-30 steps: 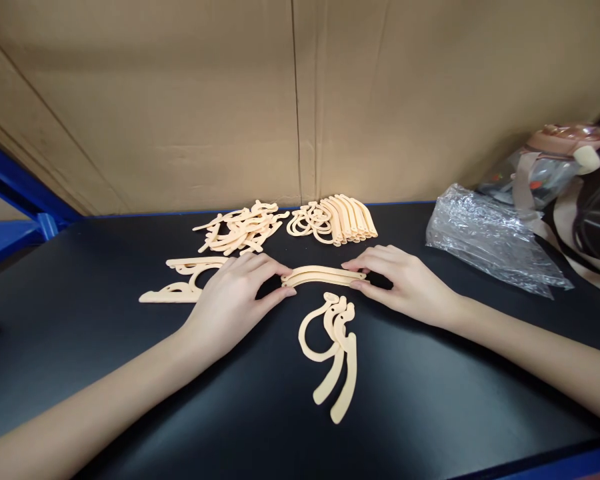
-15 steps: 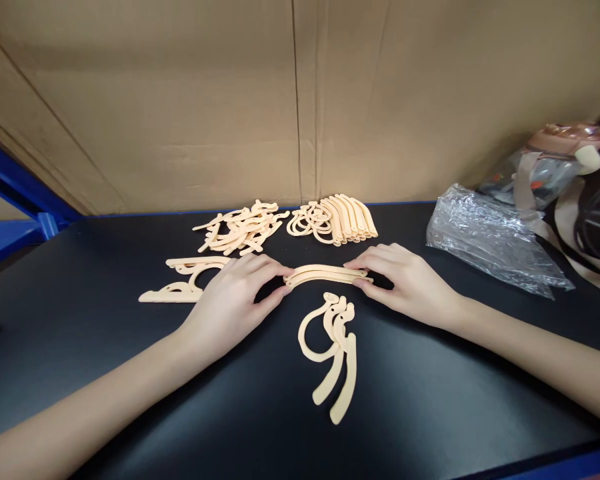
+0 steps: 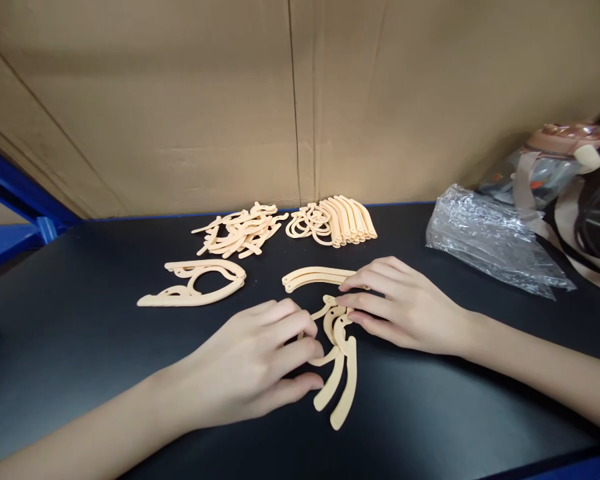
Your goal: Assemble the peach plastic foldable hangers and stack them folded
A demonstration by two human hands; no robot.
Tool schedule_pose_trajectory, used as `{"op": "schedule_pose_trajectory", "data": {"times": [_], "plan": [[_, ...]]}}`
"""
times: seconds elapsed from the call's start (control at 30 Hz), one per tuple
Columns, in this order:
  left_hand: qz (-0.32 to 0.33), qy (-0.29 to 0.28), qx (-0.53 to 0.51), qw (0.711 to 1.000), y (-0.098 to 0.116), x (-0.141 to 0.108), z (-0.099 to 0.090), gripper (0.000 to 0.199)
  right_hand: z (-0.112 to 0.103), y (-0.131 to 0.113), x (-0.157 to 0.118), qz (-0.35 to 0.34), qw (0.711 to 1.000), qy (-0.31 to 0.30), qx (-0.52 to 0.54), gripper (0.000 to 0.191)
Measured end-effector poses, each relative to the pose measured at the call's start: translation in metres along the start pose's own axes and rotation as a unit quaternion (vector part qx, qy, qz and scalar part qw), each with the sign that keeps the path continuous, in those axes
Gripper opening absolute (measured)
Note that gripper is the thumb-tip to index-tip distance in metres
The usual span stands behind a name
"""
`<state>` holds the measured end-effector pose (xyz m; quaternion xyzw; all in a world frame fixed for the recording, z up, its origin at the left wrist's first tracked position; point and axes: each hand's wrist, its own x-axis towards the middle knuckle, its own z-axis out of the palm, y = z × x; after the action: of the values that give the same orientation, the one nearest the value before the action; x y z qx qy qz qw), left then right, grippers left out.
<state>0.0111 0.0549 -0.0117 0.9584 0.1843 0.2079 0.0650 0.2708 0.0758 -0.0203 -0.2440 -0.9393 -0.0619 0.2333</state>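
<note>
Cream curved pieces lie on the black table. My left hand [image 3: 265, 357] reaches over the left side of a loose group, its fingers curled but apart, covering part of a hooked ring piece [image 3: 325, 360]. At the top of that group my right hand [image 3: 395, 303] has its fingertips by the short curved pieces [image 3: 341, 328], fingers spread. Two long strips [image 3: 350, 387] point toward me. Just behind, a pair of arched strips [image 3: 315, 276] lies side by side, its right end under my right fingers. An assembled looped frame [image 3: 220, 270] rests to the left.
At the back are a jumbled pile of cream pieces [image 3: 245, 230], ring pieces [image 3: 307, 223] and a neat row of arched strips [image 3: 350, 220]. Clear plastic wrap [image 3: 490, 240] and a strapped bottle [image 3: 550, 177] lie at the right. A cardboard wall [image 3: 190, 107] stands behind.
Both hands have left the ends of the arched pair and moved nearer me, over the loose group. The pair stays on the table, and the looped frame is now fully uncovered.
</note>
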Motion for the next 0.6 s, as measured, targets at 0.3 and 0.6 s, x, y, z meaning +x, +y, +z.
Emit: {"op": "schedule_pose_trajectory", "data": {"times": [0.3, 0.6], "plan": [[-0.017, 0.024, 0.042, 0.999, 0.0005, 0.0021, 0.0001, 0.007, 0.0017, 0.001, -0.0002, 0.001, 1.0, -0.003, 0.0, 0.027], [0.039, 0.05, 0.071, 0.995, 0.0068, 0.0025, -0.004, 0.006, -0.0026, -0.0042, 0.0001, -0.023, 0.998, 0.053, -0.04, 0.044]]}}
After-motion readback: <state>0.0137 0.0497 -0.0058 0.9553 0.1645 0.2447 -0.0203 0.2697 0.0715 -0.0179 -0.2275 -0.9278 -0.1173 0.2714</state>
